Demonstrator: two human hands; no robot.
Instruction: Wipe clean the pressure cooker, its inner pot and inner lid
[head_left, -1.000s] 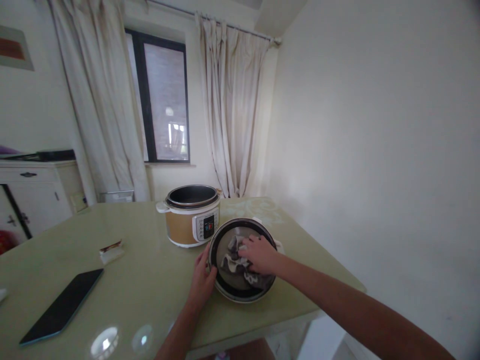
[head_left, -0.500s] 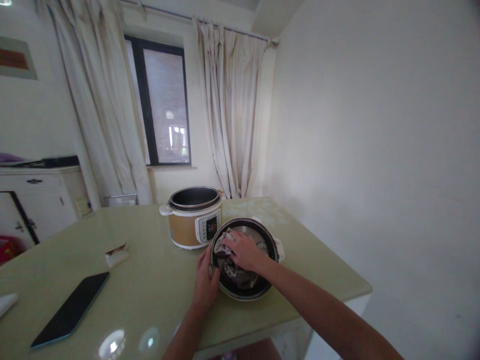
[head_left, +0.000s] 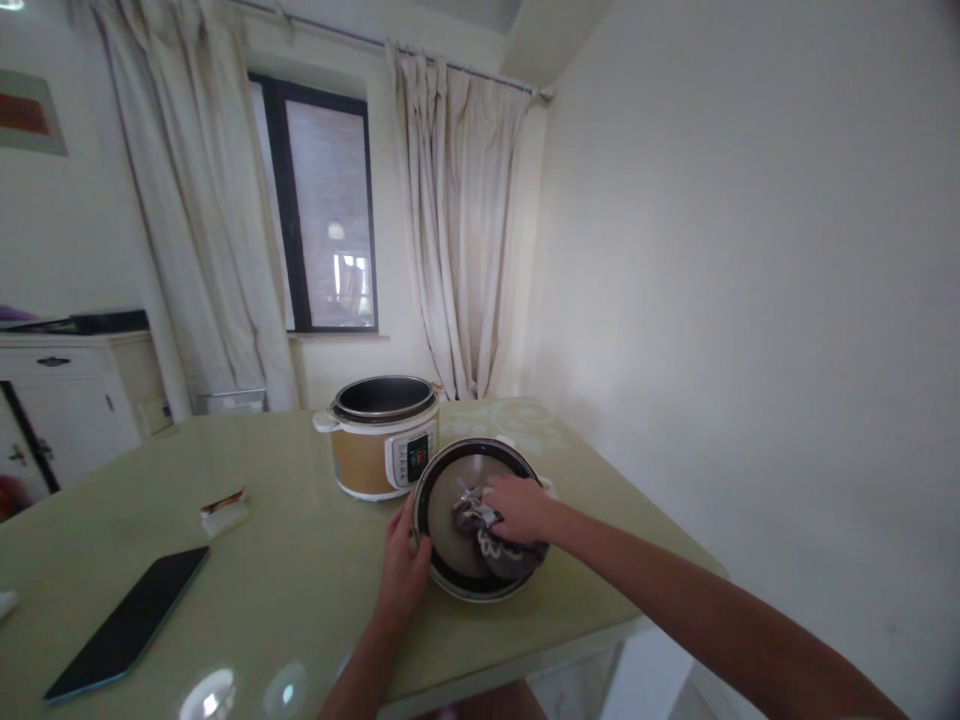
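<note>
A round cooker lid [head_left: 444, 500] lies upside down on the pale green table [head_left: 300, 560], its shiny metal inside facing up. My right hand [head_left: 519, 508] is closed on a grey and white cloth [head_left: 487, 540] and presses it against the lid's inner face. My left hand [head_left: 405, 565] grips the lid's left rim, fingers curled round the edge. Just behind the lid stands the open electric pressure cooker [head_left: 381, 436], gold and white with a control panel on its front.
A dark phone [head_left: 127, 622] lies at the table's front left, with a small wrapped packet [head_left: 223, 508] beyond it. A white cabinet [head_left: 67, 400] stands at left, a curtained window [head_left: 322, 210] behind, a bare wall at right. The table's edge runs close under my arms.
My right hand has slid the cloth from the lid's upper left back towards the centre right. My left hand stays on the rim.
</note>
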